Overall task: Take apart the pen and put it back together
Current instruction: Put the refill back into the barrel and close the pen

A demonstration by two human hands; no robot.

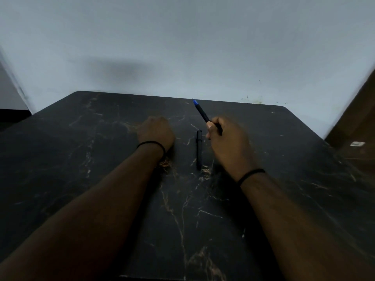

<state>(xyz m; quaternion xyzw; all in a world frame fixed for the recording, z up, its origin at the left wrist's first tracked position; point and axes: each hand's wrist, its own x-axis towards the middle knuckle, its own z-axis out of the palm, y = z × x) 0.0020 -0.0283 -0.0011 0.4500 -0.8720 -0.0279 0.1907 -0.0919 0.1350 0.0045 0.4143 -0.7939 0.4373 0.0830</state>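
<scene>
My right hand [227, 138] grips a black pen body [202, 112] with a blue tip section. The pen sticks out of my fist, pointing up and away to the left. A black pen cap [199, 149] lies lengthwise on the dark marble-patterned table [101, 159], between my two hands and touching neither. My left hand [156, 131] rests on the table left of the cap with its fingers curled under. I see nothing in it, though the fingers are hidden from view.
A pale wall rises just behind the table's far edge. A brown wooden surface [357, 126] stands at the right, with a small white object [357, 143] on it. Both wrists wear thin black bands.
</scene>
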